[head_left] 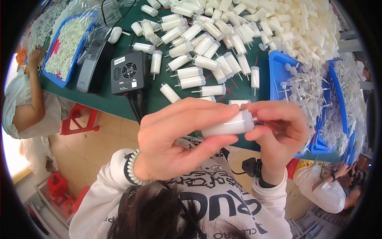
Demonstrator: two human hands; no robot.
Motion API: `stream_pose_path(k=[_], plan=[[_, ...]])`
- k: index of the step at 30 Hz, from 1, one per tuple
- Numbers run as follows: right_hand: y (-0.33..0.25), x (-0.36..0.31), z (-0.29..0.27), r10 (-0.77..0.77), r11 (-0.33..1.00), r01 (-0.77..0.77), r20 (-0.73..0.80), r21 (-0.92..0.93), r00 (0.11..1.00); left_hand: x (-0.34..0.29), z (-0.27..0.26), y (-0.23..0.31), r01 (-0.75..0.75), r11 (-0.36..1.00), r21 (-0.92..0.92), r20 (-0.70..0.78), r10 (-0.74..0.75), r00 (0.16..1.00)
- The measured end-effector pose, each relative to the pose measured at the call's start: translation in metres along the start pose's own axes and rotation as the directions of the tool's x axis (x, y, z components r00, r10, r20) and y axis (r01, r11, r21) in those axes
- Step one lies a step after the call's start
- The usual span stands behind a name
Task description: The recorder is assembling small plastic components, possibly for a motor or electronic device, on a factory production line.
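Note:
Above the table's near edge, a white cylinder in a clear sleeve (225, 126) lies sideways in my left hand (169, 133). The left thumb and fingers grip it from below and above. At its right end sits a translucent cap (248, 120) with a short thin stem. My right hand (282, 129) has its thumb and forefinger closed about this capped end; its other fingers curl behind. Several similar white cylinders (193, 72) with thin stems and red wires are scattered on the green tabletop (107, 105) just beyond my hands.
Foam-like white rolls (294, 28) are heaped at the far right. Blue trays (274, 75) of translucent caps stand at right. On the left are a black box with a fan (129, 71), a grey device (91, 65) and a blue tray (59, 82) of small rods. People sit at both sides.

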State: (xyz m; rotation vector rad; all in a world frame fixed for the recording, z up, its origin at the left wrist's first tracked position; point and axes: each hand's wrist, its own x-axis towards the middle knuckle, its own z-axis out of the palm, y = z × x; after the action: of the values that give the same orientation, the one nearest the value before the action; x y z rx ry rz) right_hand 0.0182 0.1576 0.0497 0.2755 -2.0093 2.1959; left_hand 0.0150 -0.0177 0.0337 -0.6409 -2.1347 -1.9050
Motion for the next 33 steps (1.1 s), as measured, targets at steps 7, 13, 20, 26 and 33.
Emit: stream_pose_path(k=[7,13,20,26,33], plan=[[0.003,0.003,-0.01,-0.18,0.966,0.198,0.116,-0.168,0.977,-0.002,0.001,0.004,0.018,0.999,-0.039,0.016,-0.018,1.0],[0.006,0.01,-0.014,-0.314,0.912,0.357,0.217,-0.2,0.924,-0.005,0.002,0.005,0.064,0.99,-0.128,-0.016,-0.067,0.998],[-0.008,0.01,-0.01,-0.151,0.953,0.212,0.268,-0.214,0.951,-0.004,0.001,0.005,0.066,0.988,-0.14,0.011,-0.065,0.998],[-0.012,0.017,-0.018,-0.16,0.925,0.278,0.401,-0.257,0.902,-0.003,-0.007,0.006,0.034,0.993,-0.112,0.123,-0.02,0.992],[-0.019,0.013,-0.011,-0.006,0.962,0.081,0.278,-0.259,0.961,-0.001,-0.006,0.007,-0.086,0.995,0.046,0.112,0.08,0.99]])
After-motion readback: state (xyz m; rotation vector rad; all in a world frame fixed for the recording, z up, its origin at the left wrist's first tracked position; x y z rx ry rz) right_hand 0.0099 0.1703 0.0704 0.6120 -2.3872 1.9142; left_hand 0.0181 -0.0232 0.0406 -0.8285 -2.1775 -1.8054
